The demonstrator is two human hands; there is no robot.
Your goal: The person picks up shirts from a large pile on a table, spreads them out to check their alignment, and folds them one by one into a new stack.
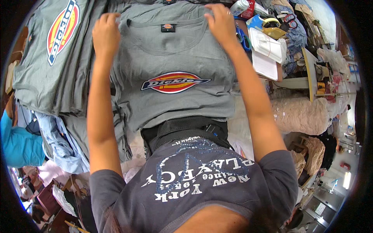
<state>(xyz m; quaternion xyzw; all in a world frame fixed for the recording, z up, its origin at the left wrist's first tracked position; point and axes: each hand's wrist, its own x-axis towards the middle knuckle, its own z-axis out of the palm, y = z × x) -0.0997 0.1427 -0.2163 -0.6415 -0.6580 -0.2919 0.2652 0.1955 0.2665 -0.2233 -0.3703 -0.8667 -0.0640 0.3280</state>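
Note:
A grey T-shirt (pixel 171 58) lies spread in front of me, its neckline at the far side and a red, yellow and blue oval logo on its chest. My left hand (pixel 105 35) is at the shirt's far left shoulder, fingers curled in on the cloth. At the far right shoulder, beside the collar, my right hand (pixel 221 25) bends its fingers and thumb onto the fabric. A small dark label (pixel 168 28) shows inside the neck. The shirt's lower part lies in folds near my waist. More grey cloth shows beneath and beyond it.
A thick stack of folded grey shirts (pixel 37 70) stands at left. At right are blue-handled scissors (pixel 244 39), a white container (pixel 267 44), paper (pixel 265 66) and a yellow tape dispenser (pixel 273 29). Beige cloth bundles (pixel 303 114) lie farther right. A person's blue sleeve (pixel 23 139) shows far left.

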